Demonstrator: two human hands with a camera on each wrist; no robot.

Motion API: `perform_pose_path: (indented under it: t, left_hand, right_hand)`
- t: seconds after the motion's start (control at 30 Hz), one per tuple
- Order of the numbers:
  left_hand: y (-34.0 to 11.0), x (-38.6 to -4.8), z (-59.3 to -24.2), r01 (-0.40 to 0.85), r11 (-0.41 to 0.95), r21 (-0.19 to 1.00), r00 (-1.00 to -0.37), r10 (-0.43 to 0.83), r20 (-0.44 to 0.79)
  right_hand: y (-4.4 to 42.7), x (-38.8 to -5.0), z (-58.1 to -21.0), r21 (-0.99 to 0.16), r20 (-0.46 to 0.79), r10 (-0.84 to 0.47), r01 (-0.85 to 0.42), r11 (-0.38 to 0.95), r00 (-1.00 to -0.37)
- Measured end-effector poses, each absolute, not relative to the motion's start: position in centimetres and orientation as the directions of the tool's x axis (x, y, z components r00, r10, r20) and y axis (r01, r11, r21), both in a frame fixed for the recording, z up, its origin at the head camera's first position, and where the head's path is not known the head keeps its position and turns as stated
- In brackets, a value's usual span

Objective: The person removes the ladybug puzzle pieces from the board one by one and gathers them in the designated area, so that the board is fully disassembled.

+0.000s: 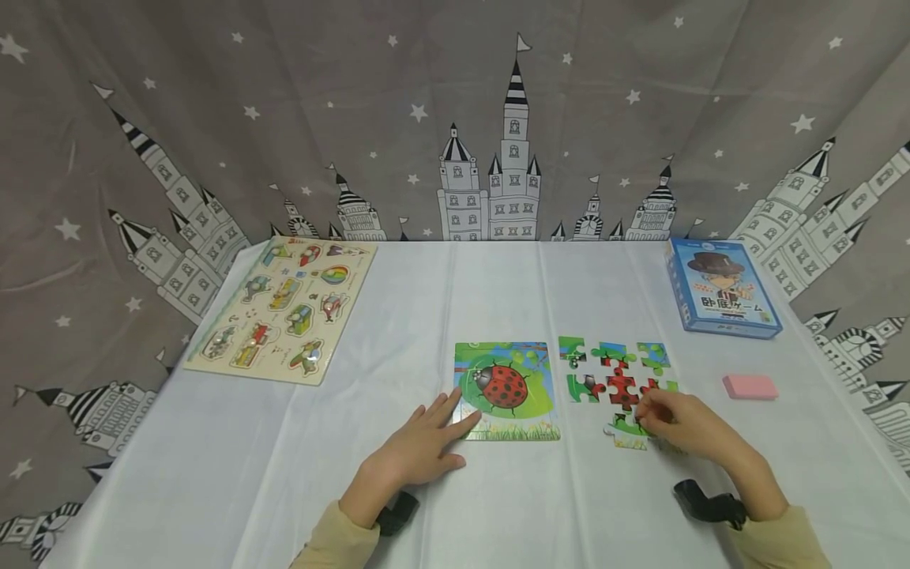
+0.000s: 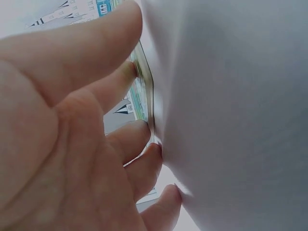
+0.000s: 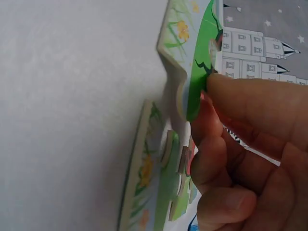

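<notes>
A square ladybug picture board point(image 1: 505, 395) lies on the table, with my left hand point(image 1: 419, 442) spread at its lower left edge. Two of that hand's fingertips reach onto the board; in the left wrist view the fingers point(image 2: 130, 139) lie along its rim. My right hand point(image 1: 678, 419) pinches a green and grassy puzzle piece point(image 3: 195, 57) between thumb and index finger. That piece is tilted and raised off the cloth. Beside the board, several loose puzzle pieces point(image 1: 622, 389) lie in rough rows; the right hand covers some of them. Another piece point(image 3: 147, 168) with yellow flowers lies below the pinched one.
A wooden knob puzzle with vehicles point(image 1: 284, 304) lies at the back left. A blue box point(image 1: 725, 288) stands at the back right, with a pink eraser-like block point(image 1: 750, 386) in front of it. White cloth point(image 1: 426, 300) covers the table; a grey castle curtain point(image 1: 320, 79) hangs behind.
</notes>
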State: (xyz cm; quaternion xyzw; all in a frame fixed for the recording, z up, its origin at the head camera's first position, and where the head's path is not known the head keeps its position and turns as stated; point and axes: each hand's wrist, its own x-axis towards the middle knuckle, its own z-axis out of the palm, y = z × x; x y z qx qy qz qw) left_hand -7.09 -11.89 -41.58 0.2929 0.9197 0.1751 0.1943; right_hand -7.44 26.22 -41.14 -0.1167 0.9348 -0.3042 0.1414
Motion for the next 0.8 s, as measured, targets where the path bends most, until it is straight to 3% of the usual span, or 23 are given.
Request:
perform_pose_path:
  t: [0.17,0.3,0.5,0.8]
  left_hand:
    - [-12.0,-7.0,-41.5,0.464,0.762,0.451,-0.752,0.608,-0.255]
    - [-11.9,-7.0,-41.6,0.455,0.763,0.459,-0.754,0.604,-0.257]
    - [-12.0,-7.2,-41.7,0.427,0.762,0.487,-0.764,0.592,-0.257]
    - [-11.9,-7.4,-42.2,0.467,0.773,0.429,-0.801,0.575,-0.163]
  right_hand:
    - [25.4,-7.7,-40.7,-0.572,-0.162,-0.288,-0.148,0.807,-0.944]
    - [23.1,-7.9,-39.8,-0.604,-0.1,-0.354,-0.226,0.764,-0.93]
    - [17.3,-8.5,-40.3,-0.633,-0.065,-0.504,-0.355,0.688,-0.861]
    - [9.4,-9.1,-40.8,-0.49,-0.058,-0.635,-0.532,0.69,-0.77]
